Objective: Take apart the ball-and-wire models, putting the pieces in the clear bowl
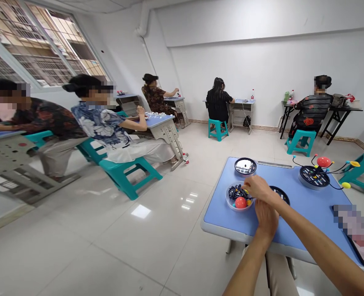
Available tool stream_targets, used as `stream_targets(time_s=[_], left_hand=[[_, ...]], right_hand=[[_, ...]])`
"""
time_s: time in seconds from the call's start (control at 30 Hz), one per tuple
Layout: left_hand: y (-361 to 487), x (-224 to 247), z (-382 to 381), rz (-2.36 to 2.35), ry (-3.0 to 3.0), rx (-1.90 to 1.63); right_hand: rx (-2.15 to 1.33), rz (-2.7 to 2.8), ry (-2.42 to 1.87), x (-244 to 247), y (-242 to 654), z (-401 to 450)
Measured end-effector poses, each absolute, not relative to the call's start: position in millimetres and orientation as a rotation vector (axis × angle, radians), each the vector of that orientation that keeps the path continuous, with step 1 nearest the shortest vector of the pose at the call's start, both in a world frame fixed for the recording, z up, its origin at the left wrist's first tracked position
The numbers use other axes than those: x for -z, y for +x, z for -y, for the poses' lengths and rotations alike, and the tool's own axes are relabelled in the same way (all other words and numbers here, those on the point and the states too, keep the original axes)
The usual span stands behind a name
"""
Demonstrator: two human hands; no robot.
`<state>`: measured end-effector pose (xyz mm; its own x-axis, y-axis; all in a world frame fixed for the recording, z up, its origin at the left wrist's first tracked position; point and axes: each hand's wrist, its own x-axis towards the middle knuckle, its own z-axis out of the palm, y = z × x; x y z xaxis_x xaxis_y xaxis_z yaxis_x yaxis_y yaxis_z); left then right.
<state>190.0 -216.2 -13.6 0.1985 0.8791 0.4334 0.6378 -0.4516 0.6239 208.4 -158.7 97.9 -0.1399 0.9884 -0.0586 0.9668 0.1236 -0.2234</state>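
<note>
My right hand [257, 187] reaches over the right side of a clear round bowl [228, 204], fingers bent down and drawn together; what they hold, if anything, is hidden. In the bowl are a red ball [240, 202], black rods and small yellow and orange pieces. My left hand [266, 220] is just below my right wrist, beside a round black base [283, 195] that the right arm partly covers. The left fingers are mostly hidden. Behind the bowl lies a round black-rimmed disc with a shiny face [245, 165].
On the blue desk [305, 224] stands a planet model [314, 176] with a red ball and coloured balls on curved wires. A phone [359, 234] lies at the right edge. Several people sit at other desks. A green stool [362, 172] stands behind the desk's right side.
</note>
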Motion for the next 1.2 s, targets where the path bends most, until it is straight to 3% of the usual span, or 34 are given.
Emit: stream_targets(time_s=[0.2,0.3,0.53,0.73,0.87,1.0,1.2], left_hand=[[186.6,-2.2,222.6,-1.544,2.357,-0.946],[182.4,-0.6,227.9,-1.537,2.395,-1.023],[177.8,12.0,251.5,-1.607,2.426,-1.076],[136.4,-15.8,249.9,-1.627,2.409,-1.289],[97.3,-41.0,227.6,-1.871,2.336,-1.026],[74.8,-47.9,208.3,-1.829,2.35,-0.691],[68.8,-50.1,206.0,-1.84,2.362,-0.742]], right_hand=[[-0.007,1.965,-2.402,-101.3,300.9,184.2],[-0.091,1.929,-2.541,-81.1,334.7,199.1],[-0.16,1.933,-2.438,-38.4,349.5,213.8],[-0.179,1.912,-2.365,-32.9,361.6,216.9],[-0.202,1.826,-2.318,-41.3,367.5,220.1],[-0.267,1.767,-2.241,-61.1,355.7,221.1],[-0.363,1.781,-2.093,-83.9,307.4,212.8]])
